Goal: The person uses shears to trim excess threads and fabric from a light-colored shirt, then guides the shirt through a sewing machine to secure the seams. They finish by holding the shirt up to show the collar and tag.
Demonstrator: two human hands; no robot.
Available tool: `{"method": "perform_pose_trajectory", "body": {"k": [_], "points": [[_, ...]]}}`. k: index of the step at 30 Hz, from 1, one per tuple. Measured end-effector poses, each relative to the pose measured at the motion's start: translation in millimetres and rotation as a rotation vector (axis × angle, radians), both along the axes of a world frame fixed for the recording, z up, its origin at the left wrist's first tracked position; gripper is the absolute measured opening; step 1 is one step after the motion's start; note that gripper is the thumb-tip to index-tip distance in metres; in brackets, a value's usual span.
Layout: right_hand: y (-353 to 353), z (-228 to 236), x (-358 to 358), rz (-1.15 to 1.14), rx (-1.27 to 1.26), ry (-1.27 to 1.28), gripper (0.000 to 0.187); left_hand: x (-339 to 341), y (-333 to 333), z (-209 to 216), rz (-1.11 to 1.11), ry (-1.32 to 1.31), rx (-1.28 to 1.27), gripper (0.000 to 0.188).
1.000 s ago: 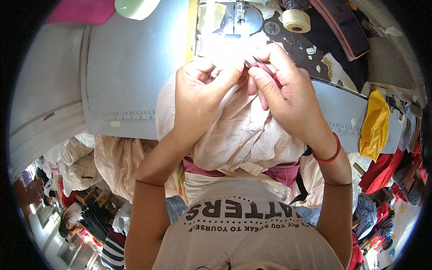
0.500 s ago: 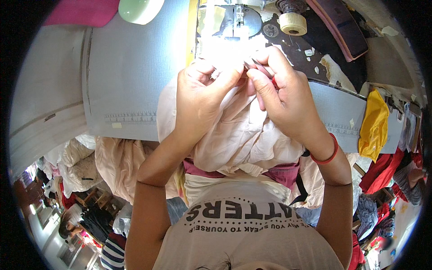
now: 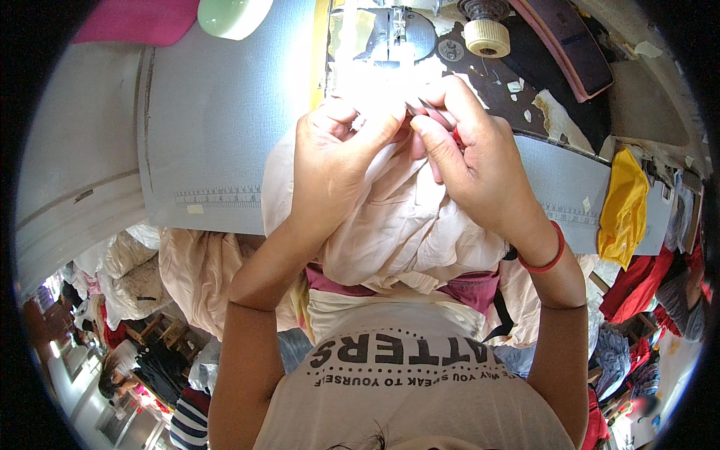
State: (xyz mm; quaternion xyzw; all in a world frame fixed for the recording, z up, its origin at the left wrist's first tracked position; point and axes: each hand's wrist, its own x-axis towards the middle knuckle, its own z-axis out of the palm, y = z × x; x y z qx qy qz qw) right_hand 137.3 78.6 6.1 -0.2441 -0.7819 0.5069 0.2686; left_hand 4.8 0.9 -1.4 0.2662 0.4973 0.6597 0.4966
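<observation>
Pale pink cloth [image 3: 431,232]: bunched over the near table edge between our forearms, upper end up at the fingertips, the rest falling toward our lap.
Left hand [image 3: 334,161]: fingers curled, thumb pressed in, pinching a gathered bit of the cloth. Exact contact is lost in the glare.
Right hand [image 3: 480,146]: closed in a pinch around a small dark pointed tool [image 3: 437,114]; can't tell whether it's snips or tweezers.
Why held so: our read – left steadies the fabric so the tool tip can work close, and both hands sit by the bright patch for light.
Why bunched there: likely the table and lap carry the weight, sparing our fingers.
Cloth direction: gathered end points away from us, toward the sewing-machine foot [image 3: 399,26]; folds run roughly from hands to lap. Too crumpled for one clean long axis.
Tool direction: long axis diagonal, tip up-left toward the left thumb, rear end in the right palm.
Table [image 3: 225,127]: pale blue-grey, ruler strip [image 3: 217,197] along the near edge – probably there for quick measuring.
Yellow cloth [image 3: 624,206]: hangs over the table edge, well right of our hands.
</observation>
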Motion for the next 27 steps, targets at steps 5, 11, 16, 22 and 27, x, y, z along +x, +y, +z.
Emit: {"method": "perform_pose_trajectory", "body": {"k": [5,11,16,22,27], "points": [[-0.6,-1.2,0.0,-0.002,-0.025,0.004,0.012,0.2,0.2,-0.3,0.001,0.023,0.005,0.011],[-2.3,-1.6,-0.5,-0.015,-0.018,0.012,0.012,1.2,0.0,-0.9,0.006,0.011,0.028,0.011],[-2.9,-1.5,-1.0,-0.021,-0.006,0.016,0.011,1.4,-0.6,-1.9,0.014,0.033,0.023,0.011],[-2.7,-0.5,-1.1,-0.022,-0.008,0.019,0.011,0.4,-0.5,-1.6,0.003,0.011,0.019,0.011],[-2.2,-0.6,-0.8,-0.011,0.002,0.022,0.011,1.1,-0.4,-0.4,0.003,-0.008,0.017,0.012]]}}
